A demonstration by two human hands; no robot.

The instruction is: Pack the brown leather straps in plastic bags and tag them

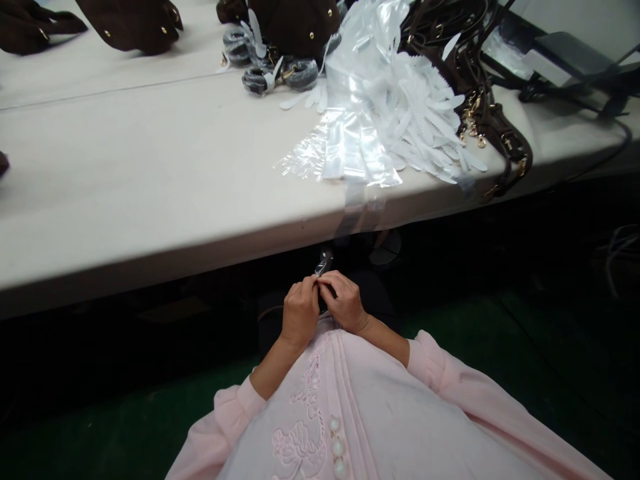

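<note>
Both my hands are held together in my lap, below the front edge of the white table (150, 200). My left hand (300, 312) and my right hand (344, 301) are closed in a pinch on a small clear plastic-wrapped piece (324, 261) that sticks up between the fingertips. What lies inside the wrap is too small to make out. A strip of clear plastic hangs over the table edge just above my hands. My pink sleeves and pink embroidered top fill the bottom of the view.
On the table lie a pile of clear plastic bags (350, 127), white serrated tags (430, 113), dark brown straps with gold clasps (480, 100), wrapped rings (280, 70) and brown bags (135, 23). The floor below is dark green.
</note>
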